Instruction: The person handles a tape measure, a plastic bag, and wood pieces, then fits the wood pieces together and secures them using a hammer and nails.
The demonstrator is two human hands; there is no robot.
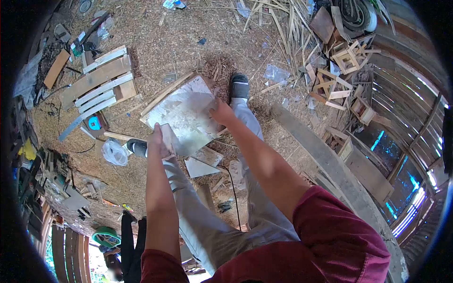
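Observation:
My left hand (156,140) is closed around the edge of a small flat wooden piece (169,139), tilted at the near left side of a worn, white-stained board (174,113). Over the right part of that board is my right hand (219,113). Its fingers are smeared by motion, and a grey-brown blur lies just beside them, so I cannot make out whether it holds anything. The stained board lies low between my feet, with a strip of wood (166,94) along its far left edge. A pale angular offcut (202,168) lies below its near edge.
Shavings cover the ground. Slatted boards (104,78) and a blue tape-measure-like object (95,122) lie left, near a clear plastic bag (114,152). Small wooden frames (332,87) pile up at right beside a long plank (325,158). A dark cord (234,198) runs between my legs.

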